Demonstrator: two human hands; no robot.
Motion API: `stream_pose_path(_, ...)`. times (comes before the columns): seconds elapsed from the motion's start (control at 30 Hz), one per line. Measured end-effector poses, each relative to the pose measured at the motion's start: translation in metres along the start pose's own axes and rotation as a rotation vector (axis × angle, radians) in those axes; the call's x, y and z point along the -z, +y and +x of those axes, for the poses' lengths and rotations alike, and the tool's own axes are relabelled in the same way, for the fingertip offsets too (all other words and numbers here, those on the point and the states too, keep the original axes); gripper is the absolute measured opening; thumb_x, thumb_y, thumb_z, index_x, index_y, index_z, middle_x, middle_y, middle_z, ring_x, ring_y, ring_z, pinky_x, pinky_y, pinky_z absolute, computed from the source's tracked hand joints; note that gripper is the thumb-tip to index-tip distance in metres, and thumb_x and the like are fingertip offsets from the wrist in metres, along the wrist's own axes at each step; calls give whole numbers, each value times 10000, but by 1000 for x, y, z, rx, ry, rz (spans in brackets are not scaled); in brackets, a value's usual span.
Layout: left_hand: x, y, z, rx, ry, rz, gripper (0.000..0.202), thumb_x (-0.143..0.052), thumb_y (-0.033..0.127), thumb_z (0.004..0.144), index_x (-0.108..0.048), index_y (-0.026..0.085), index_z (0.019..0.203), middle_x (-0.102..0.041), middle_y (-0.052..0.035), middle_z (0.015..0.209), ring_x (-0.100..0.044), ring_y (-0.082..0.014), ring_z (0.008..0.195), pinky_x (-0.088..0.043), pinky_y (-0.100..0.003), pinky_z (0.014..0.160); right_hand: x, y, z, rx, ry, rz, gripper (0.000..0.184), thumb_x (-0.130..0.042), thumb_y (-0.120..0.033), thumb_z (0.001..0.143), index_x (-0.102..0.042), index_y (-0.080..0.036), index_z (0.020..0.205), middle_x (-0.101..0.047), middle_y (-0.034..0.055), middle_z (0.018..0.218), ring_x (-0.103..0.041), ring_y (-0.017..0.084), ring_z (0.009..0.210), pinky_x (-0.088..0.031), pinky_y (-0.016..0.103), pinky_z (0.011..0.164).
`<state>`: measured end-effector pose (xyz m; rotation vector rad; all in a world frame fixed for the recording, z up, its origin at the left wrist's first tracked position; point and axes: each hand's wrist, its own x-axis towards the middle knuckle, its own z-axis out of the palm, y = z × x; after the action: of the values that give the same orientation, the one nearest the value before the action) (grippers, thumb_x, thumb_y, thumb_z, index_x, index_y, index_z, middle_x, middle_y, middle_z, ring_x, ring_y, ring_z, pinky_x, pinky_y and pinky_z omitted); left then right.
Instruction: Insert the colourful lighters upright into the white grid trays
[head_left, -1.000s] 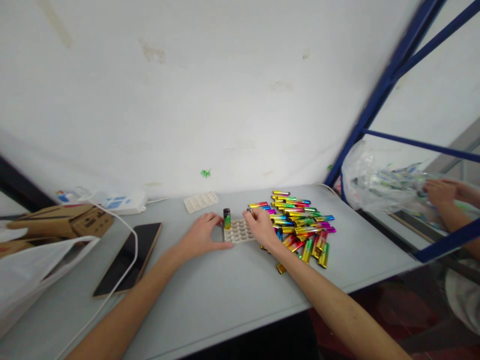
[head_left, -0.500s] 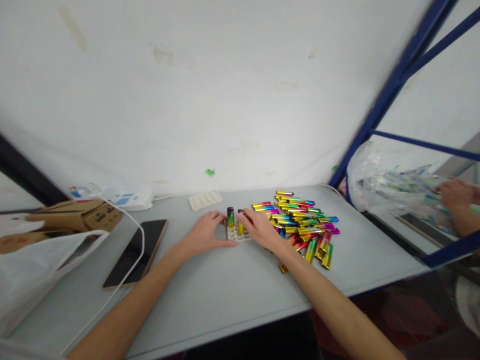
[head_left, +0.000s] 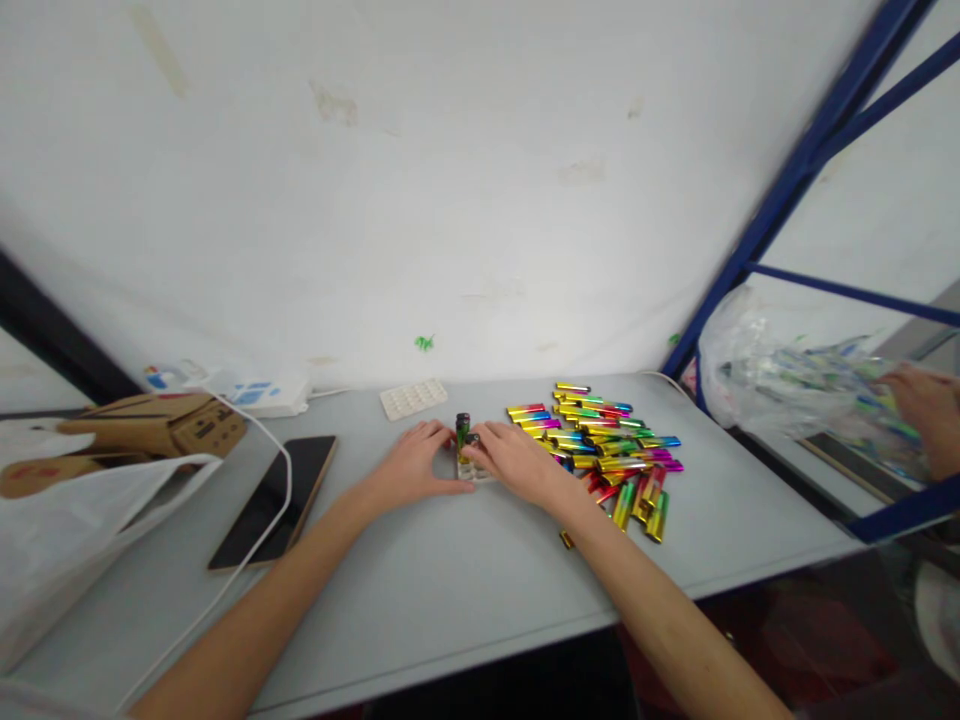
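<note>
Your left hand [head_left: 409,462] is sitting open, kinda C-shaped, around the left end of the pale tray [head_left: 472,475], which is lying on the worktop [head_left: 420,600]. Your right hand [head_left: 517,462] is pinching a dark-topped lighter [head_left: 472,440] at the tray (can't tell if it's seated), right by an upright lighter [head_left: 463,427]. Loads of shiny lighters [head_left: 600,430] are lying piled to the right.
</note>
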<state>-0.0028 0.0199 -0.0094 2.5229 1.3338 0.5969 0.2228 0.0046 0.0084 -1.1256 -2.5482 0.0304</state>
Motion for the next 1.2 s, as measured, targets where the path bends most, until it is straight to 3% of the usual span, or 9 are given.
stream_pose_path(0.1,-1,-2,0,-8,5,-3,598,-820,703,687,-649,214,986,-670,-106,1085,-632,-326,1025,-499,-436,921,-7,-7,2,-30,-9,-101,337,-421,-401,1110,-642,-153,1163,-692,140,1089,-656,260,1001,-475,390,930)
stream_pose_path(0.23,-2,-5,1,-15,14,-15,608,-808,713,689,-654,206,987,-656,-102,1071,-626,-320,1009,-502,-447,927,-5,-4,3,-2,-19,-25,315,-492,-416,1088,-675,-159,1082,-685,112,1049,-650,236,982,-482,354,905)
stream_pose_path(0.33,-2,-5,1,6,12,-14,628,-810,722,680,-655,199,991,-658,-104,1075,-632,-327,1014,-503,-457,935,4,17,1,-33,63,52,310,-492,-404,1090,-686,-167,1041,-687,88,1005,-643,213,967,-478,323,903)
stream_pose_path(0.47,0,-3,1,23,-5,-15,639,-810,732,675,-661,202,1001,-665,-108,1091,-638,-335,1024,-508,-465,947,17,66,-13,-244,191,48,201,-543,-272,1064,-713,-165,1065,-705,110,1058,-644,223,1027,-473,339,959)
stream_pose_path(0.63,1,-1,2,32,-11,-6,635,-797,738,684,-675,217,1027,-672,-107,1113,-650,-341,1041,-509,-468,968,42,112,-45,-322,31,75,192,-646,-269,995,-754,-175,1123,-751,119,1136,-677,259,1079,-489,375,970)
stream_pose_path(0.77,1,-1,2,36,-21,-1,644,-792,738,688,-678,208,1035,-671,-118,1125,-648,-345,1047,-509,-471,967,54,117,-56,-332,-115,81,173,-689,-295,954,-791,-201,1058,-777,103,1127,-692,272,1074,-493,377,960)
stream_pose_path(0.87,2,-1,1,33,-25,7,660,-777,755,692,-677,198,1032,-670,-126,1123,-646,-351,1050,-507,-477,965,52,114,-54,-363,-127,76,127,-720,-268,918,-775,-194,1005,-782,100,1090,-700,265,1031,-504,360,915)
stream_pose_path(1.07,1,-1,2,26,-11,6,637,-791,745,680,-677,208,1004,-679,-124,1108,-652,-351,1035,-515,-469,942,49,98,-42,-395,209,239,295,-535,-365,1044,-641,-200,1264,-787,74,991,-726,234,885,-509,348,854)
stream_pose_path(1.2,0,-2,1,20,18,-12,621,-809,733,666,-680,231,1009,-688,-105,1098,-659,-340,1019,-518,-460,937,41,82,-27,-355,384,388,343,-497,-446,1041,-721,-206,1139,-779,91,1093,-709,245,997,-501,368,934)
